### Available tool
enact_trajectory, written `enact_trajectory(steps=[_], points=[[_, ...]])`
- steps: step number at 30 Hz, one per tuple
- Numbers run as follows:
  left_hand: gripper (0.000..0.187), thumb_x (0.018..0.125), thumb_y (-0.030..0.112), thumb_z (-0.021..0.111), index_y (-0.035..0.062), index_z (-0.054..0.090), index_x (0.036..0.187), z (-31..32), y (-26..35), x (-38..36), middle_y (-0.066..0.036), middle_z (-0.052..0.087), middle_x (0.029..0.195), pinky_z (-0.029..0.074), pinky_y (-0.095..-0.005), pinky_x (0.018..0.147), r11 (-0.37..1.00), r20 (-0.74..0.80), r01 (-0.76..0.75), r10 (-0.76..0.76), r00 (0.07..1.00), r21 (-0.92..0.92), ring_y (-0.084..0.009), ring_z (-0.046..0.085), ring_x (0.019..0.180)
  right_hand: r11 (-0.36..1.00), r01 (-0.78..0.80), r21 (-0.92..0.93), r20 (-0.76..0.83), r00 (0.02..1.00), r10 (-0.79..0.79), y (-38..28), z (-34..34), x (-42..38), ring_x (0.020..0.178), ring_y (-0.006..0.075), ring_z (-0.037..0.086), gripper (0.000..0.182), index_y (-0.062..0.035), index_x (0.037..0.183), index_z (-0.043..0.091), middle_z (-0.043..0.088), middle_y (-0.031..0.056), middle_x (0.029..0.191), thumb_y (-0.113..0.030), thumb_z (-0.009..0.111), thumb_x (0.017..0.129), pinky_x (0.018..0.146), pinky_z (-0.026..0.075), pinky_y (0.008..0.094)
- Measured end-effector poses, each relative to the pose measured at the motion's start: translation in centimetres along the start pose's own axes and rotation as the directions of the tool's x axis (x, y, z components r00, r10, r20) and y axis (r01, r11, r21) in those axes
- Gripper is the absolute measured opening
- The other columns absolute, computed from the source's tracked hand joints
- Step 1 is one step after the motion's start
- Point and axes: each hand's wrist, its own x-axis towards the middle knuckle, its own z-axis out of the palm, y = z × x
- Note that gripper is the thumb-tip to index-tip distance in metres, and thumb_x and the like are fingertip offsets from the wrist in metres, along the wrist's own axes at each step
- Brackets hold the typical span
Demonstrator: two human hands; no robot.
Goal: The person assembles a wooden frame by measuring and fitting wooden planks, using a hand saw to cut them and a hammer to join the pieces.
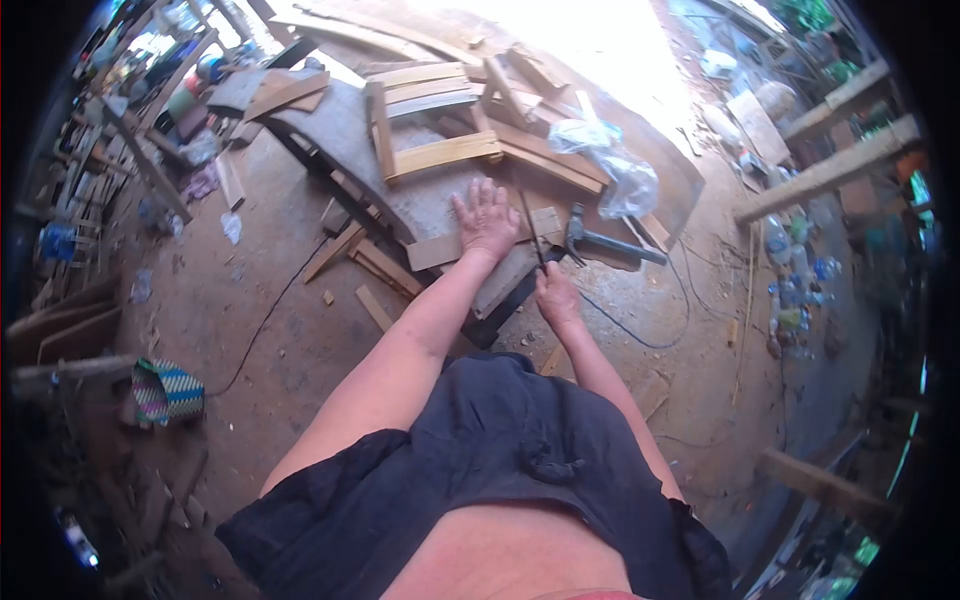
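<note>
My left hand [488, 222] lies flat with its fingers spread, pressing on a short wooden board [438, 251] at the near end of the workbench [400, 212]. Closed around the near end of a thin dark saw [531, 217] is my right hand [557, 296]. The saw's narrow blade points away from me and crosses the board just right of my left hand; its teeth are too small to make out. A claw hammer [615, 247] rests to the right of the saw, its head toward the blade.
Beyond my left hand stands a small wooden frame [440, 155]. Several wood strips and a clear plastic bag [630, 185] lie on the bench. A cable [660, 345] loops below its right side. Offcuts [385, 265] lie under the bench, and a woven basket [168, 391] sits at left.
</note>
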Motion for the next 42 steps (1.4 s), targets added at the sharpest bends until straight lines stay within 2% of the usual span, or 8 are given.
enact_trajectory(steps=[11,19,21,22,29,31,35,42], points=[[0.043,0.081,0.031,0.048,0.0089,0.052,0.118,-0.6,-0.1,-0.4,-0.013,0.038,0.135,0.012,-0.0602,0.106,0.997,-0.038,0.038,-0.041,0.998,-0.067,-0.0308,0.026,0.132,0.984,0.16,0.071,0.037,0.986,-0.163,1.7,0.3,0.7,0.08,0.0413,0.059,0.016,-0.0063,0.094,0.052,0.062,0.0211,0.086,-0.021,0.05,0.089,0.066,0.044,0.0498],[0.044,0.08,0.031,0.049,0.0075,0.052,0.117,-0.7,-0.3,-0.5,-0.015,0.037,0.134,0.011,-0.0602,0.106,0.995,-0.041,0.027,-0.031,0.999,-0.096,-0.0321,0.025,0.132,0.985,0.132,0.112,0.103,0.984,-0.144,1.5,0.1,0.7,0.078,0.0386,0.059,0.016,-0.0042,0.094,0.053,0.061,0.0196,0.083,-0.019,0.049,0.091,0.065,0.044,0.0447],[0.045,0.08,0.031,0.05,0.0062,0.051,0.118,-1.1,-0.4,-0.5,-0.015,0.037,0.133,0.011,-0.0602,0.106,0.993,-0.034,0.03,-0.034,0.999,-0.111,-0.0334,0.025,0.132,0.984,0.107,0.145,0.086,0.989,-0.121,0.6,-0.4,0.4,0.077,0.0377,0.059,0.016,-0.004,0.094,0.053,0.061,0.0196,0.082,-0.019,0.049,0.091,0.064,0.044,0.0433],[0.045,0.081,0.031,0.05,0.0055,0.051,0.118,-1.2,-0.4,-0.4,-0.016,0.037,0.134,0.011,-0.0603,0.106,0.994,-0.02,0.03,-0.032,0.999,-0.108,-0.0337,0.024,0.132,0.972,0.179,0.154,0.031,0.982,-0.186,1.1,0.1,0.5,0.074,0.0376,0.059,0.016,-0.0036,0.094,0.053,0.06,0.0193,0.08,-0.019,0.049,0.092,0.063,0.043,0.0424],[0.045,0.082,0.029,0.05,0.0025,0.05,0.118,-0.7,-0.8,-0.4,-0.018,0.038,0.134,0.011,-0.0608,0.106,0.992,-0.036,0.013,-0.018,0.999,-0.125,-0.0355,0.026,0.132,0.981,0.1,0.166,0.059,0.992,-0.111,0.8,0.6,0.2,0.064,0.0321,0.055,0.014,-0.0023,0.092,0.052,0.058,0.0175,0.075,-0.016,0.049,0.092,0.06,0.043,0.0392],[0.046,0.081,0.028,0.051,0.0026,0.049,0.119,-0.5,-0.8,-0.3,-0.018,0.037,0.134,0.011,-0.061,0.106,0.993,-0.043,-0.011,0.006,0.999,-0.12,-0.0361,0.025,0.132,0.948,0.065,0.312,0.028,0.997,-0.078,1.2,1.3,0.3,0.062,0.0284,0.052,0.013,-0.0021,0.091,0.052,0.057,0.0163,0.073,-0.015,0.05,0.091,0.06,0.042,0.038],[0.043,0.083,0.029,0.049,0.0023,0.052,0.117,-0.5,-0.8,0.0,-0.019,0.035,0.137,0.009,-0.0622,0.106,0.99,-0.005,-0.011,0.011,1.0,-0.138,-0.0378,0.022,0.134,0.968,-0.07,0.24,0.104,0.994,0.046,0.9,1.0,0.2,0.064,0.0276,0.053,0.013,-0.002,0.092,0.052,0.058,0.0159,0.075,-0.015,0.051,0.091,0.061,0.043,0.0378],[0.041,0.083,0.029,0.048,0.0034,0.053,0.115,-1.2,-0.7,-0.2,-0.018,0.035,0.136,0.01,-0.062,0.105,0.993,0.001,-0.024,0.025,1.0,-0.114,-0.0376,0.023,0.133,0.964,0.014,0.266,0.046,0.999,-0.027,0.5,0.9,0.0,0.07,0.0315,0.058,0.016,-0.0037,0.096,0.054,0.061,0.0171,0.08,-0.018,0.05,0.091,0.063,0.044,0.0391]])
